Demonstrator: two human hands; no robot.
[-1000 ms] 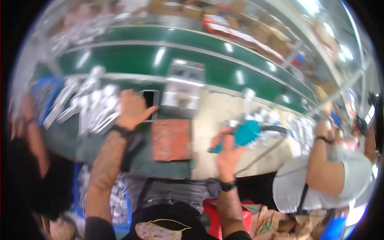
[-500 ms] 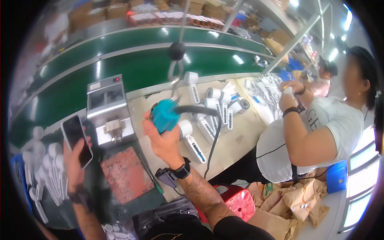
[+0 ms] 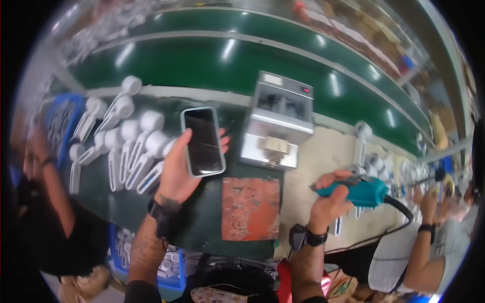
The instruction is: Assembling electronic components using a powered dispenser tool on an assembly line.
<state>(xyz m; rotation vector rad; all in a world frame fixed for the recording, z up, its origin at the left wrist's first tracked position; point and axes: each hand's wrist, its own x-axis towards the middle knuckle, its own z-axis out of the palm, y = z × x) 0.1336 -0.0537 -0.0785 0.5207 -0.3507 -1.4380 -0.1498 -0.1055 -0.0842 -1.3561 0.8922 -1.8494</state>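
My left hand (image 3: pixel 177 171) holds a smartphone (image 3: pixel 203 144) with a dark screen and pale case, its fingers wrapped round the phone's edges above the dark green bench top. On the right, my right hand (image 3: pixel 328 204) grips a teal electric screwdriver (image 3: pixel 366 193). The tool lies almost level, its tip toward the left and its black cable (image 3: pixel 401 206) leaving on the right. Between my forearms is a worn red mat (image 3: pixel 250 209). Just beyond it stands a silver box-shaped machine (image 3: pixel 280 121) with a small red display.
Several white round-headed devices with slim handles (image 3: pixel 132 144) lie left of my left hand; more (image 3: pixel 362 141) lie at right. A blue bin (image 3: pixel 63 123) of small parts stands far left. Green conveyor belts (image 3: pixel 202 58) run behind. Co-workers (image 3: pixel 48 192) work on both sides.
The view has swung left, so the bench and machine sit farther right in the picture. The screwdriver has tipped from upright to nearly level in my right hand. The phone stays in my left.
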